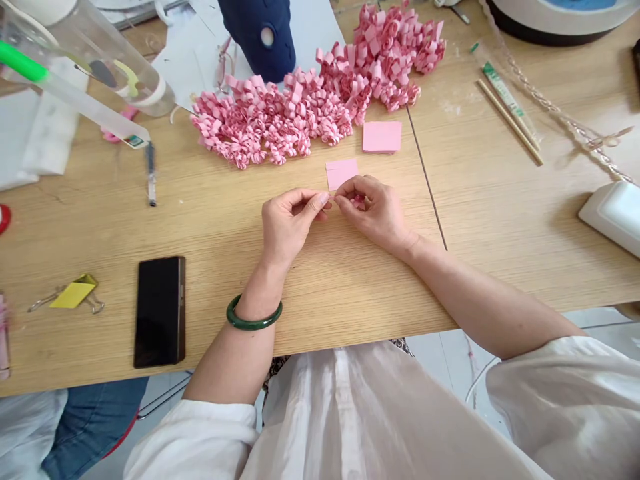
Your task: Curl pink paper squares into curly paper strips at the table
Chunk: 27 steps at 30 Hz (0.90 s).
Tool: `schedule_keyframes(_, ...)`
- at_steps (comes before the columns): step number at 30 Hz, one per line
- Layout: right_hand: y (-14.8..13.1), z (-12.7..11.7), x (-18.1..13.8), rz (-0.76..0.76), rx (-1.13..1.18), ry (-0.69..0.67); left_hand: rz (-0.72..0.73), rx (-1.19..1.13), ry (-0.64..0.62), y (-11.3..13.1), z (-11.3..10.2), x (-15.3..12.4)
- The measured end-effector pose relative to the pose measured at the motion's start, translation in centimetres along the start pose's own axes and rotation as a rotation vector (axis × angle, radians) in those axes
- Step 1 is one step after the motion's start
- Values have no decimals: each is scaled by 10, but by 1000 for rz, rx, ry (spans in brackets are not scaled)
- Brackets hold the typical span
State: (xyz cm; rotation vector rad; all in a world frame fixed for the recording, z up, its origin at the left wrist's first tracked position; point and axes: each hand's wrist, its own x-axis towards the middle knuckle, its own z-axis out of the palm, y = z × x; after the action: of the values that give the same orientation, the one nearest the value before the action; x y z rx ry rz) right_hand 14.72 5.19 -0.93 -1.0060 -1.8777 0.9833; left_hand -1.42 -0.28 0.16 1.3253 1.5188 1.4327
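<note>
My left hand [293,220], with a green bangle at its wrist, is closed in a pinch, thumb against index finger. Facing it, my right hand [375,210] is closed too, and its fingers curl round a small pink paper piece [357,201], mostly hidden. The two sets of fingertips nearly meet; whatever tiny end lies between them is too small to make out. Just beyond the fingers lies a cut pink paper sheet [341,173]. A small stack of pink paper [382,137] rests further back. Behind it spreads a long heap of curled pink paper flowers [280,117].
A black phone [159,312] and a yellow binder clip [75,292] lie at left. Behind stand a dark blue tumbler [260,40] and a clear bottle [115,60]. At right are thin wooden sticks [510,123], a braided cord [545,100] and a white device [615,213].
</note>
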Motion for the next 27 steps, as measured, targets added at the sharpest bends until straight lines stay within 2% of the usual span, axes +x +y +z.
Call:
schedule_keyframes(13,-4,-2,-2,24,3,-29,-23,-41,9,-2,2,0)
schedule_keyframes(20,-4,-3,-3,-21,-19,-64,-47,-55,41,-1,2,0)
schedule_keyframes(27,-5,-3,-4,-2,-19,-67,-130,-62,26,1,2,-1)
